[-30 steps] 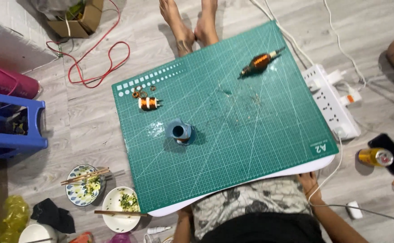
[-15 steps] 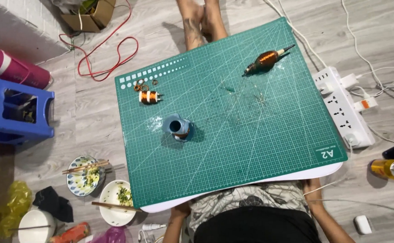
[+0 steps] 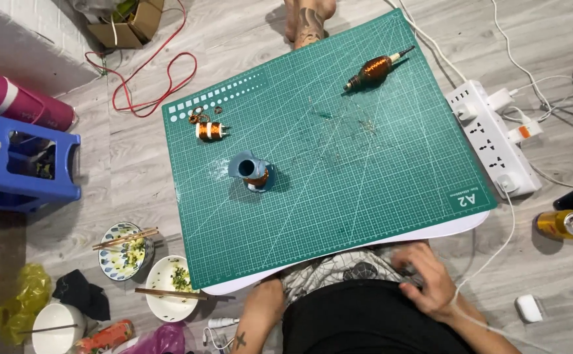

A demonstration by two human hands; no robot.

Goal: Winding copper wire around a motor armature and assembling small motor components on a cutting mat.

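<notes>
My right hand [image 3: 428, 280] rests on the patterned shirt over my lap, just below the near edge of a green cutting mat [image 3: 378, 177]; it holds nothing. Only my left forearm [image 3: 259, 313] shows, and its hand is hidden under the mat's white board. On the mat stand a blue spool wound with copper wire [image 3: 250, 174] and a small orange-and-white coil [image 3: 209, 131] beside several small rings [image 3: 198, 117]. A long copper-wound spindle [image 3: 375, 67] lies at the far right.
A white power strip [image 3: 493, 137] with plugged cables, a yellow can [image 3: 565, 224] and a white case [image 3: 529, 308] lie right. On the left are a blue stool [image 3: 21, 164], a pink bottle [image 3: 18, 101], a red wire [image 3: 149, 85] and bowls with chopsticks [image 3: 126, 249]. Another person's foot [image 3: 306, 23] is at top.
The view has shifted and drawn closer to the mat. My right hand has come up onto my lap below the mat's edge. The things on the mat have not moved.
</notes>
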